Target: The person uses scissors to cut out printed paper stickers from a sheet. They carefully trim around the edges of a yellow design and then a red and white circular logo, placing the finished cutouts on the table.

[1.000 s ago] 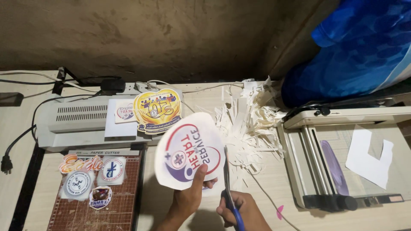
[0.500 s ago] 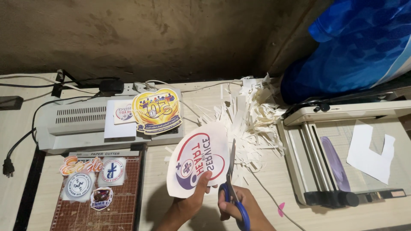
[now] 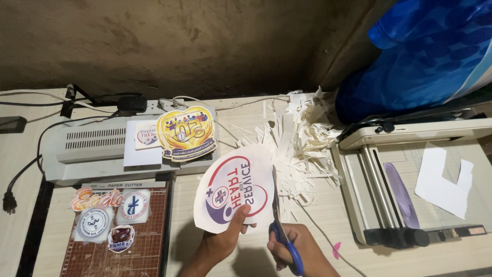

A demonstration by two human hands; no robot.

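Right hand [image 3: 293,251] gripping blue-handled scissors [image 3: 281,225], blades at the edge of a round printed cutout [image 3: 233,195] pinched in the left hand [image 3: 225,241] above the table [image 3: 328,218], paper trimmings [image 3: 297,138] and laminator [image 3: 87,149] beyond.

Round white printed cutout [image 3: 233,195] with red-and-purple logo was held tilted above the counter; blue-handled scissors [image 3: 281,225] stood near-upright, blades at its right edge.

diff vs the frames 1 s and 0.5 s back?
The printed round sheet has turned in the left hand; the scissors in the right hand now cut along its right edge. Both grips, the paper scraps and the laminator are unchanged.
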